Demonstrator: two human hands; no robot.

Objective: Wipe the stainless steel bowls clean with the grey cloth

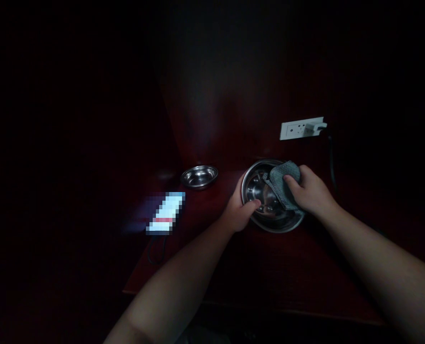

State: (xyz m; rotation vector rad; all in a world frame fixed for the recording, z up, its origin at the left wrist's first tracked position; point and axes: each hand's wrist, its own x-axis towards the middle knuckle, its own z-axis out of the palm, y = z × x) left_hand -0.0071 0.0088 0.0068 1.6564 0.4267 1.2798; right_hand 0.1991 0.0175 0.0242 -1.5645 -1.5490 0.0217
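A shiny metal bowl is tilted toward me above the dark red table. My left hand grips its left side, the thumb over the rim and the fingers hidden behind the wall. In my right hand is a grey-green woven cloth, pinched under the thumb. The cloth lies over the bowl's right rim and partly inside it. Whether the right fingers also touch the bowl's outside cannot be seen.
A shallow metal dish stands to the left, toward the back. Nearer me lies a lit, blurred-out phone-like screen with a dark cord loop. A white power outlet with a plug is on the wall. The table's front edge is dim.
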